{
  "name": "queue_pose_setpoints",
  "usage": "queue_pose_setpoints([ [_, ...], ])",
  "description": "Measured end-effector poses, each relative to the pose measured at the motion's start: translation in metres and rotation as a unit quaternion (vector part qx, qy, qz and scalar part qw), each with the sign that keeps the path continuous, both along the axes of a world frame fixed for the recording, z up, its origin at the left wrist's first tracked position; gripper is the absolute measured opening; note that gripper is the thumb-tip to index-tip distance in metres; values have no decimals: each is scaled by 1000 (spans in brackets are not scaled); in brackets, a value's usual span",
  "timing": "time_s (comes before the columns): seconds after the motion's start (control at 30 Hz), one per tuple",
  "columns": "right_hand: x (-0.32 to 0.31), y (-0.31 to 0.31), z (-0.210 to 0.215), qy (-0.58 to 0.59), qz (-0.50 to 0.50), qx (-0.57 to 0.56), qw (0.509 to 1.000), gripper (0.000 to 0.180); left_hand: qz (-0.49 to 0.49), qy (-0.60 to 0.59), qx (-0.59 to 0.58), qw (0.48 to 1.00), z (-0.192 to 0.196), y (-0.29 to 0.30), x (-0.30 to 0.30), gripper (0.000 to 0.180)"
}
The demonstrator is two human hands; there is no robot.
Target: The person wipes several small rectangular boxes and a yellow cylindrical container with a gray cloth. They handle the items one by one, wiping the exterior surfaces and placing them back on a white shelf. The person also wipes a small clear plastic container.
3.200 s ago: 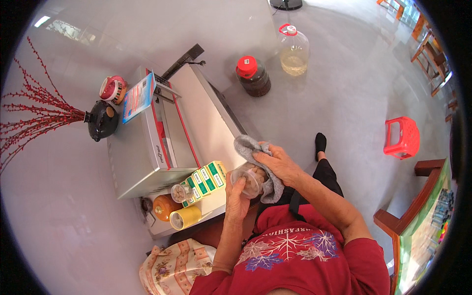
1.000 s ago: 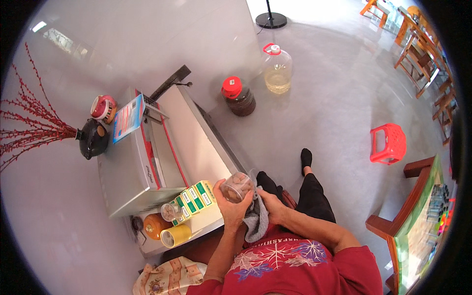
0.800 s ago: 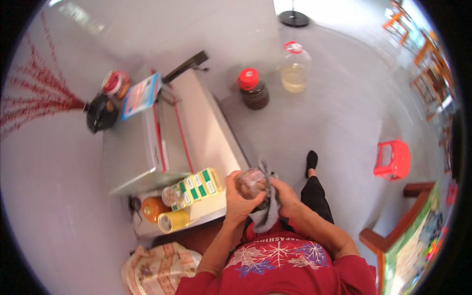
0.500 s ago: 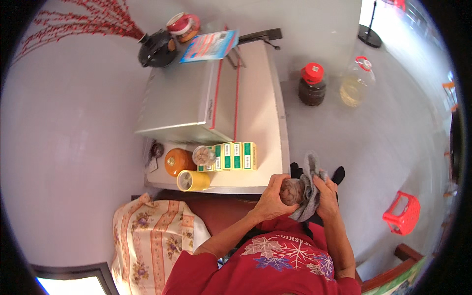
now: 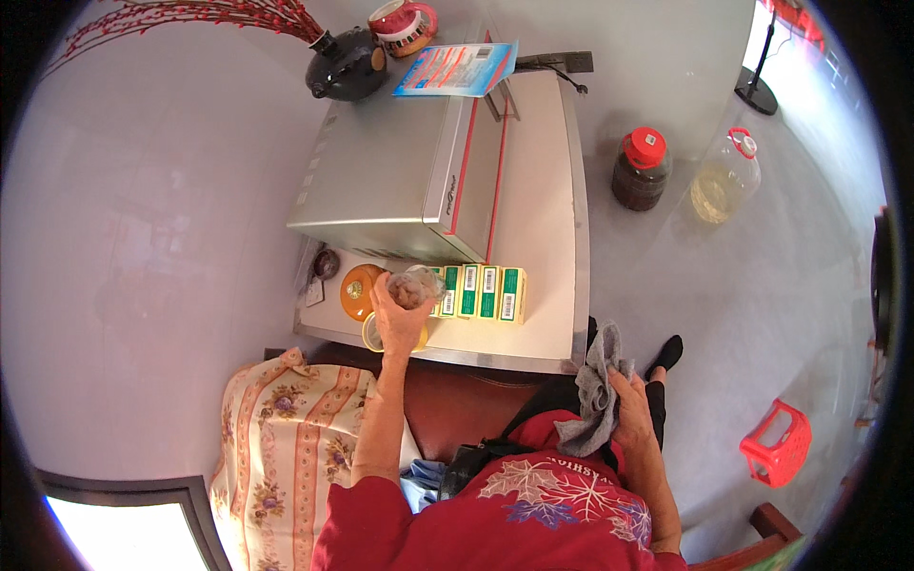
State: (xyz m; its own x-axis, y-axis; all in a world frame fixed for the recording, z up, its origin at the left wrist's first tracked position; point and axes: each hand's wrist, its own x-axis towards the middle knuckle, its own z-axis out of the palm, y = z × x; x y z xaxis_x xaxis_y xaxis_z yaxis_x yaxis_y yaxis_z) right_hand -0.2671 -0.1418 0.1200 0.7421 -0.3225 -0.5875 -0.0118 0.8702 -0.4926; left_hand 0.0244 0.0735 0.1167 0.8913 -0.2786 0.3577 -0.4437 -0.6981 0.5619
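Note:
At the table's near left, my left hand [image 5: 395, 319] is closed around a small clear jar [image 5: 409, 291] with light brown pieces inside. Directly behind that jar another clear container [image 5: 431, 278] partly shows; its contents are mostly hidden. An orange round jar [image 5: 361, 291] stands just left of my fingers. Below them is a yellow canister [image 5: 371, 333], partly covered by my hand. A row of yellow and green boxes [image 5: 489, 292] runs to the right of the jar. In front of my body, beyond the table's right edge, my right hand [image 5: 628, 409] grips a crumpled grey cloth [image 5: 595, 395].
A silver microwave-like appliance [image 5: 381, 181] fills the white table's [image 5: 538, 190] back, carrying a black vase [image 5: 345, 67], a mug [image 5: 403, 27] and a blue packet [image 5: 457, 69]. On the floor are a dark-filled jar [image 5: 641, 176], a clear jug [image 5: 724, 181] and a red stool [image 5: 776, 443].
My left hand has carried the clear jar away from the grey cloth, leftward to the table beside the other containers. My right hand keeps the cloth. The whole view has shifted slightly.

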Motion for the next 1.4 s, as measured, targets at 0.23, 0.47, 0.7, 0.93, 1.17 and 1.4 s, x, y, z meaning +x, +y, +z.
queue_pose_setpoints([
  [0.23, -1, 4, -8, 12, -14, -12, 1000, 21, -7, 25, 83, 996, -11, 1, 31, 83],
  [0.47, 3, 7, -2, 17, 2, -12, 1000, 22, -15, 68, 127, 989, -19, 4, 42, 90],
  [0.7, 7, 10, -1, 34, 3, -27, 999, 22, 23, 48, 98, 994, -4, 1, 25, 95],
  [0.93, 2, 9, -8, 47, 27, -29, 998, 21, 56, -180, -46, 981, 42, -12, 0, 63],
  [1.17, 6, 11, -19, 37, 36, -32, 998, 22, -148, -158, -50, 975, 114, -102, 9, 44],
  [1.4, -1, 0, -19, 60, -14, -11, 998, 22, -167, -199, 121, 958, 96, -180, 89, 74],
])
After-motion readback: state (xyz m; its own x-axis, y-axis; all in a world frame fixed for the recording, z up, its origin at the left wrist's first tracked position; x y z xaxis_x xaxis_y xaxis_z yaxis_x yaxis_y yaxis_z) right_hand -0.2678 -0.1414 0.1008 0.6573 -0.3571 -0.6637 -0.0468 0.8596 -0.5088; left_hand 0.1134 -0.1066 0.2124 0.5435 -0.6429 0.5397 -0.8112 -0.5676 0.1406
